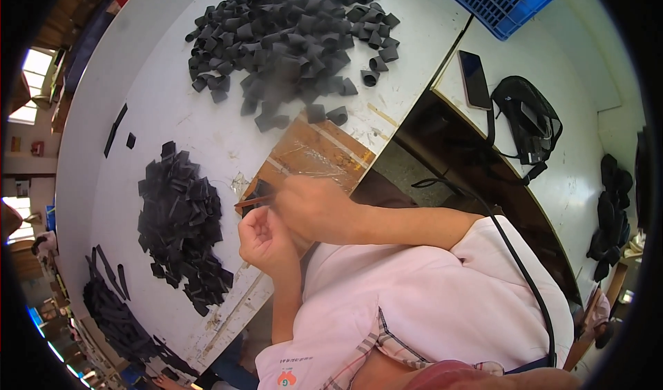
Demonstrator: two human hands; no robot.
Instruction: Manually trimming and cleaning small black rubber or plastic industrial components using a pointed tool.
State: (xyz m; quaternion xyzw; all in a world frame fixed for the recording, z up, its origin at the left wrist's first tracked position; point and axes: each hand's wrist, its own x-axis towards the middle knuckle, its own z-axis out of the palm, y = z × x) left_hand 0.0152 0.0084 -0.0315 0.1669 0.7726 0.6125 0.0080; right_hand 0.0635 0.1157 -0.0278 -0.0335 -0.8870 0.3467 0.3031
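Note:
My right hand (pixel 314 207) is closed around a thin, brown, pointed tool (pixel 254 202) whose tip reaches left over the table edge of a wooden board. Its exact kind I cannot make out. My left hand (pixel 266 241) is curled just below the tool, thumb and fingers pressed together; what they hold, if anything, is hidden. A small black piece (pixel 261 188) lies right behind the tool, partly covered by my right hand. Beneath and beyond my hands is the brown wooden board (pixel 321 152), with pale tape and loose threads on it.
A large heap of black folded loops (pixel 290 34) lies at the far side. Flat black pieces (pixel 179 217) are piled left, long black strips (pixel 114 321) near left. At right are a blue crate (pixel 507 10), a phone (pixel 474 79), a black mesh pouch (pixel 528 117) and a cable (pixel 514 259).

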